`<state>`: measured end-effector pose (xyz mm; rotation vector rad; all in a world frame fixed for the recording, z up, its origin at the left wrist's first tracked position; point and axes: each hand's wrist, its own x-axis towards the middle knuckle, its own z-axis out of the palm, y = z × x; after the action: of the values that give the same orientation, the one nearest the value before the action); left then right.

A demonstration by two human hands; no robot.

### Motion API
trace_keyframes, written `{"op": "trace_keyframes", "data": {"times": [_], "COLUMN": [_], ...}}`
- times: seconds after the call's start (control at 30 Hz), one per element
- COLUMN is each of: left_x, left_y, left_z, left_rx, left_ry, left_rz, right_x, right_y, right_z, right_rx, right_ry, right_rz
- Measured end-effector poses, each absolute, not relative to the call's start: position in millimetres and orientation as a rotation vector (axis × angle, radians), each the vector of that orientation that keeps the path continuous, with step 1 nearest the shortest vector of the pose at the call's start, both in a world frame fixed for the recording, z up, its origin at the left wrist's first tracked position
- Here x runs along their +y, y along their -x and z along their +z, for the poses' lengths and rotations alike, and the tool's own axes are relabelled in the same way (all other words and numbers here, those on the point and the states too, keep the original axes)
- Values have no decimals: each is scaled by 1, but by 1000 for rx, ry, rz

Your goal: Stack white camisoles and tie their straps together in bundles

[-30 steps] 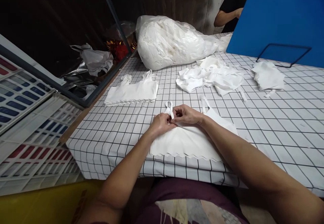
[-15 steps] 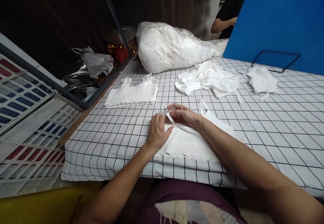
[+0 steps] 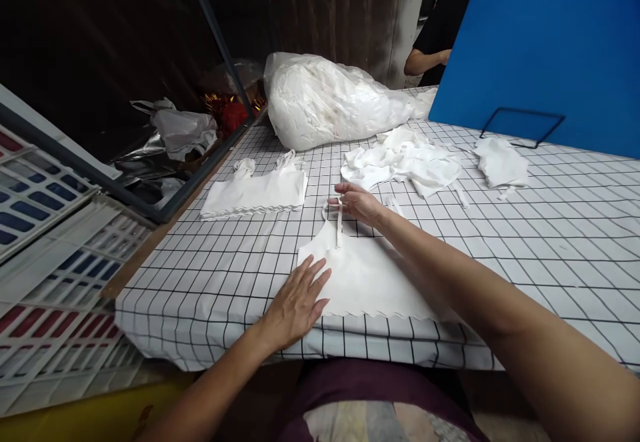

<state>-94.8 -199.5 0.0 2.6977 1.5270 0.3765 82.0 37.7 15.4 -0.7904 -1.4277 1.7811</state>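
At the near edge of the counter (image 3: 550, 229), dead centre before you, lies the white top (image 3: 370, 279), spread flat with its scalloped hem toward you at 6 o'clock. Your left hand (image 3: 297, 302) rests on its lower left corner, palm down, fingers spread, gripping nothing; it serves as a weight. Your right hand (image 3: 357, 203) sits at the garment's 12 o'clock, fingers closed in a pinch on the strap (image 3: 339, 219), which runs taut and straight up from the neckline.

Judgement: step in hand is laying out and straightening the straps of a flattened piece. The second strap shows only in part behind your right wrist; its lie cannot be told.

Next move, as judged: it calls for the left palm to hold the cloth firm so the body does not creep as the strap is drawn or folded, and for a light pinch, since the cloth looks thin and slack.

Folded stack (image 3: 255, 192) sits at 10 o'clock, well apart. Loose pile (image 3: 400, 162) at 12 to 1 o'clock, near the right hand. Plastic bag (image 3: 330, 99) beyond it. Another person's arm (image 3: 425, 62) shows far back at 1 o'clock.
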Motion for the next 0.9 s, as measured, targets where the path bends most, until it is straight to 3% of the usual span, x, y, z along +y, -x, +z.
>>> {"op": "trace_keyframes", "data": {"times": [0.27, 0.53, 0.7, 0.9], "left_x": [-178, -160, -167, -168], "left_y": [75, 77, 85, 91], "left_z": [15, 4, -1, -10], "left_rx": [1523, 1547, 1589, 1602], "left_ry": [-2674, -2576, -2590, -2664], "left_rz": [387, 204, 251, 260], "right_x": [76, 69, 2, -98], "right_y": [-54, -53, -118, -234], "right_z": [28, 25, 27, 5], "right_rx": [-1876, -2278, -2356, -2540], "right_ry": [894, 1047, 980, 1159], "right_rz": [1511, 882, 566, 534]}}
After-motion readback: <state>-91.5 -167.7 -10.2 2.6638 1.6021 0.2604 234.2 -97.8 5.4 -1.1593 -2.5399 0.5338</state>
